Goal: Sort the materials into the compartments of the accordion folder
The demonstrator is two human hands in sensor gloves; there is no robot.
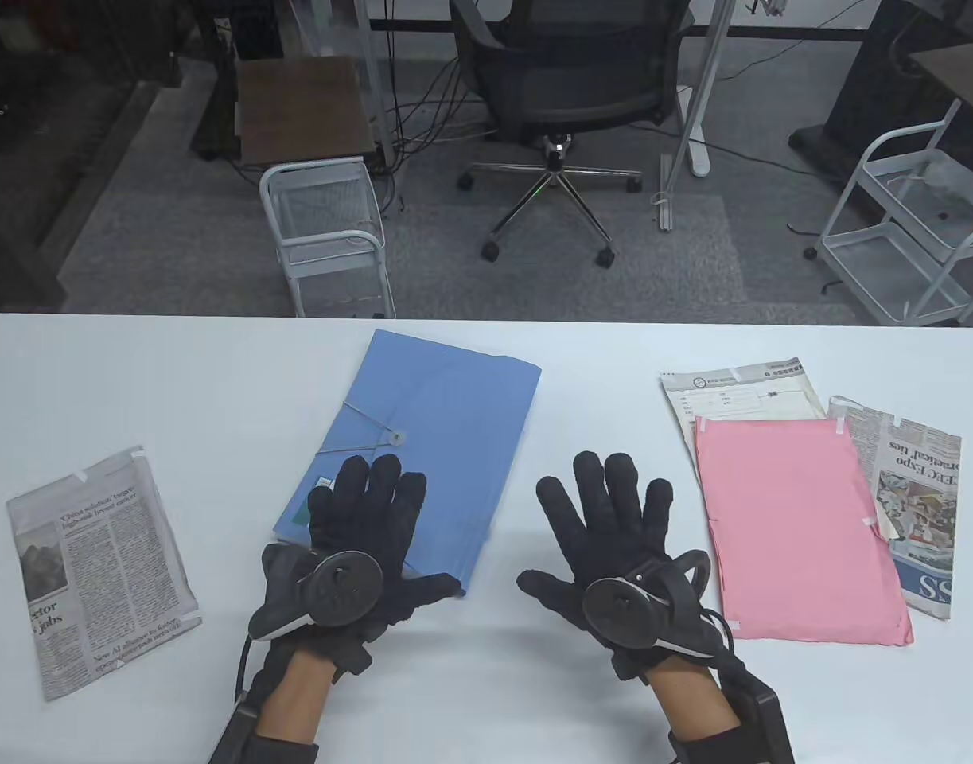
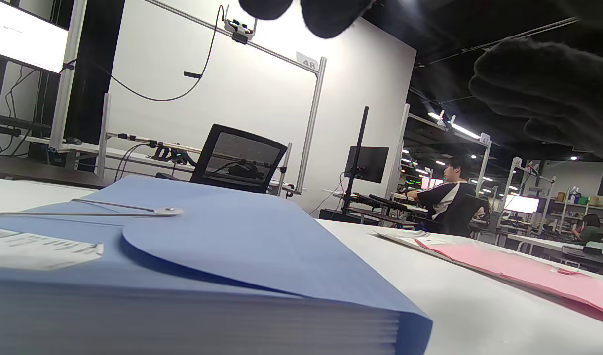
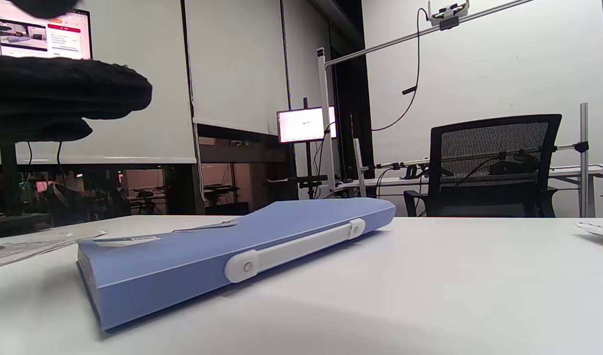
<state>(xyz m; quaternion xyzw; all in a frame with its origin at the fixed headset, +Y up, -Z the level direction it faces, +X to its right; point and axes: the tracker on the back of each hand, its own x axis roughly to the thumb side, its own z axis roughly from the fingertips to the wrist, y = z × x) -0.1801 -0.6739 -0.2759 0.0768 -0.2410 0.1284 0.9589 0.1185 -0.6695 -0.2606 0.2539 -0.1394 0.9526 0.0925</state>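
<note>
A closed blue accordion folder lies flat at the table's middle, its flap held by an elastic cord on a button. It also shows in the left wrist view and the right wrist view, with a white handle on its side. My left hand is open, fingers spread over the folder's near corner. My right hand is open and empty over the bare table, right of the folder. A pink sheet lies on printed papers at the right.
A folded newspaper lies at the left. Another newspaper piece lies at the far right, partly under the pink sheet. Beyond the table's far edge stand an office chair and two white wire carts.
</note>
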